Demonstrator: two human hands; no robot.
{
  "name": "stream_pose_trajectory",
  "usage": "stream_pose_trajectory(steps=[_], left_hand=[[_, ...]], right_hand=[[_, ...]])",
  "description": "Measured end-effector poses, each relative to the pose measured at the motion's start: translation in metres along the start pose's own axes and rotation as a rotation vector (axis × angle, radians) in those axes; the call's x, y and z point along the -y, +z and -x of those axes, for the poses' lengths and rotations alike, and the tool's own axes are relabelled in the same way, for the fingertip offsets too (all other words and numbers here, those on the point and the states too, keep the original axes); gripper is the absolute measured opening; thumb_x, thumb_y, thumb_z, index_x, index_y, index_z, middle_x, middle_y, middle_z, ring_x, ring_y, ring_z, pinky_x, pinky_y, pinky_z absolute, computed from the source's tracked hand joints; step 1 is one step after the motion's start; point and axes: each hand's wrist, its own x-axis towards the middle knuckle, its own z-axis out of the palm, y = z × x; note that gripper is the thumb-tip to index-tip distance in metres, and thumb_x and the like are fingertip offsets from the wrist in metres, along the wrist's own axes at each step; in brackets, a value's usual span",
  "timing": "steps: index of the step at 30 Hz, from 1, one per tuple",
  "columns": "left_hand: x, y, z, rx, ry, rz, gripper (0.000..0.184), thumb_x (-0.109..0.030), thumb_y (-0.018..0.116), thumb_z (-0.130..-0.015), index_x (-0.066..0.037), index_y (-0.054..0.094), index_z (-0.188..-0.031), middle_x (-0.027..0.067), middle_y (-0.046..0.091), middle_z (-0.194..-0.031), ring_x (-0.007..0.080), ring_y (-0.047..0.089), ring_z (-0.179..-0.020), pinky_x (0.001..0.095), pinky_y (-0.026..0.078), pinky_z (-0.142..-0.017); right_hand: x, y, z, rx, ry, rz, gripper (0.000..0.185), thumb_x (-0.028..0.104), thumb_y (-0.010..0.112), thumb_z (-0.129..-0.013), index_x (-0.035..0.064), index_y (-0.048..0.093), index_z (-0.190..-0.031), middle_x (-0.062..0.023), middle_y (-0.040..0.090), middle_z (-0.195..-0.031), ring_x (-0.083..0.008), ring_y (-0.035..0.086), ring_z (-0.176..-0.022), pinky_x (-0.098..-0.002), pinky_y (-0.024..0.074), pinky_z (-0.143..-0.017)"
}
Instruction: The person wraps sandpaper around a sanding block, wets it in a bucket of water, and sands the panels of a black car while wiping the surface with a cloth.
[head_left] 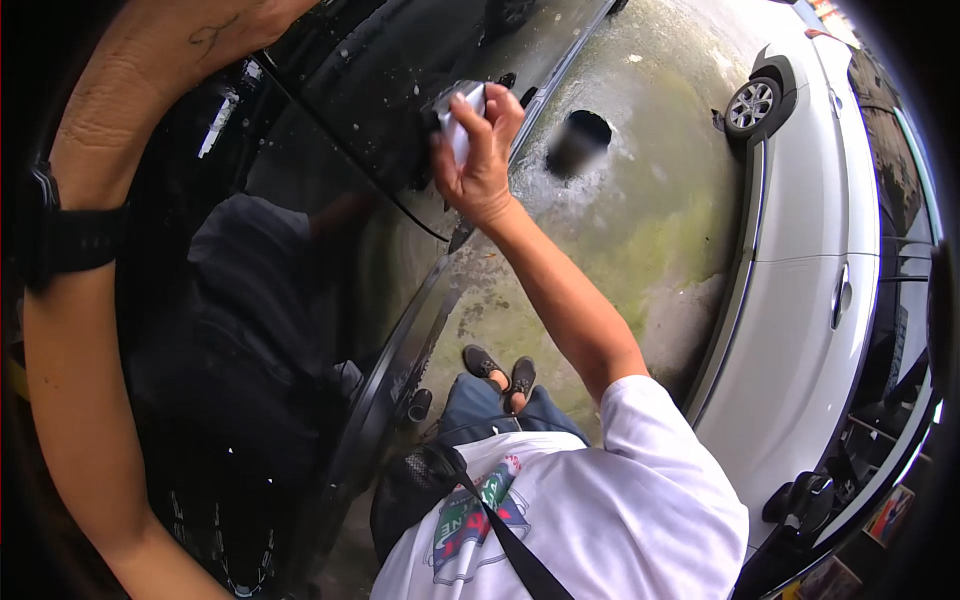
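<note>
My right hand [480, 150] has its fingers wrapped round a pale grey-white pad [466, 128], held against or just over the lower side of a glossy black car [330, 120]. Blur hides what the pad is made of. Pale spots and drops dot the dark paintwork near it. At the top left my left hand [225, 30] reaches over the same car, its fingers cut off by the frame edge. A black watch strap circles the left wrist.
A white car [810, 230] stands along the right, its black mirror [800, 500] sticking out. Between the cars lies wet, mossy concrete [660, 210] with a blurred dark round patch [578, 145]. A black bag [415, 485] hangs at my waist.
</note>
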Motion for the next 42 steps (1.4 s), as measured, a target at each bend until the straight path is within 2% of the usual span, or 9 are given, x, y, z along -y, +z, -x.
stream_pose_trajectory(steps=[4, 8, 16, 22, 28, 32, 36, 39, 42], left_hand=[[0.013, 0.016, 0.006, -0.004, 0.063, -0.021, 0.021, -0.012, 0.077, -0.075, -0.007, 0.078, -0.096, 0.0096, 0.068, -0.109, 0.0270, 0.065, -0.105, 0.0377, 0.054, -0.095], [0.039, 0.028, 0.016, 0.093, 0.007, 0.080, 0.023, -0.013, 0.076, -0.078, -0.008, 0.077, -0.101, 0.0086, 0.068, -0.114, 0.0274, 0.066, -0.106, 0.0380, 0.055, -0.096], [0.054, 0.042, 0.026, 0.181, -0.079, 0.203, 0.025, -0.014, 0.075, -0.085, -0.011, 0.075, -0.110, 0.0066, 0.068, -0.122, 0.0280, 0.068, -0.110, 0.0388, 0.056, -0.098], [0.056, 0.044, 0.026, 0.208, -0.095, 0.216, 0.027, -0.016, 0.074, -0.090, -0.012, 0.074, -0.117, 0.0051, 0.068, -0.128, 0.0285, 0.069, -0.113, 0.0393, 0.057, -0.100], [0.063, 0.053, 0.028, 0.223, -0.068, 0.214, 0.029, -0.016, 0.071, -0.095, -0.014, 0.071, -0.124, 0.0043, 0.067, -0.134, 0.0300, 0.072, -0.109, 0.0402, 0.059, -0.097], [0.066, 0.045, 0.023, 0.260, -0.008, 0.233, 0.028, -0.015, 0.070, -0.096, -0.014, 0.071, -0.124, 0.0054, 0.067, -0.135, 0.0303, 0.073, -0.107, 0.0397, 0.060, -0.093], [0.061, 0.041, 0.021, 0.216, 0.014, 0.206, 0.028, -0.015, 0.069, -0.095, -0.014, 0.071, -0.123, 0.0056, 0.068, -0.133, 0.0305, 0.073, -0.107, 0.0388, 0.060, -0.092], [0.064, 0.042, 0.018, 0.172, 0.080, 0.131, 0.027, -0.015, 0.070, -0.096, -0.014, 0.072, -0.123, 0.0057, 0.069, -0.132, 0.0302, 0.072, -0.109, 0.0391, 0.060, -0.093], [0.065, 0.051, 0.029, 0.246, -0.090, 0.298, 0.028, -0.015, 0.069, -0.097, -0.013, 0.071, -0.125, 0.0081, 0.068, -0.131, 0.0294, 0.071, -0.112, 0.0397, 0.058, -0.096]], right_hand=[[-0.031, 0.005, -0.037, -0.124, 0.145, 0.081, 0.053, 0.010, 0.079, -0.088, 0.0121, 0.058, -0.136, -0.0227, 0.041, -0.134, -0.0354, 0.052, -0.108, -0.0437, 0.0472, -0.096], [0.057, -0.001, 0.042, 0.009, 0.119, -0.100, 0.063, 0.008, 0.080, -0.084, 0.0173, 0.060, -0.143, -0.0266, 0.036, -0.147, -0.0418, 0.047, -0.127, -0.0497, 0.0458, -0.104], [-0.030, 0.004, -0.024, -0.171, 0.259, 0.042, 0.050, 0.010, 0.081, -0.086, 0.0146, 0.064, -0.133, -0.0244, 0.048, -0.143, -0.0425, 0.050, -0.125, -0.0494, 0.0439, -0.106], [0.069, -0.007, 0.041, -0.031, 0.253, -0.158, 0.062, 0.001, 0.083, -0.079, 0.0158, 0.068, -0.138, -0.0260, 0.043, -0.157, -0.0444, 0.047, -0.136, -0.0502, 0.0399, -0.115], [-0.037, -0.002, -0.032, -0.171, 0.321, -0.011, 0.049, 0.007, 0.081, -0.085, 0.0153, 0.070, -0.131, -0.0252, 0.050, -0.149, -0.0434, 0.050, -0.132, -0.0473, 0.0434, -0.112], [0.006, 0.000, -0.006, -0.149, 0.362, -0.085, 0.055, 0.005, 0.082, -0.084, 0.0179, 0.069, -0.136, -0.0243, 0.048, -0.153, -0.0434, 0.049, -0.133, -0.0479, 0.0422, -0.113], [0.072, -0.016, 0.043, 0.017, 0.205, -0.136, 0.071, 0.000, 0.084, -0.075, 0.0202, 0.068, -0.140, -0.0224, 0.043, -0.159, -0.0437, 0.048, -0.136, -0.0514, 0.0406, -0.114], [0.055, -0.014, 0.022, -0.025, 0.166, -0.114, 0.068, 0.000, 0.084, -0.075, 0.0196, 0.068, -0.138, -0.0228, 0.044, -0.157, -0.0434, 0.048, -0.134, -0.0519, 0.0407, -0.113], [0.019, -0.001, -0.030, -0.145, 0.192, -0.081, 0.060, 0.000, 0.083, -0.079, 0.0163, 0.069, -0.135, -0.0251, 0.047, -0.154, -0.0437, 0.048, -0.133, -0.0499, 0.0434, -0.110]])
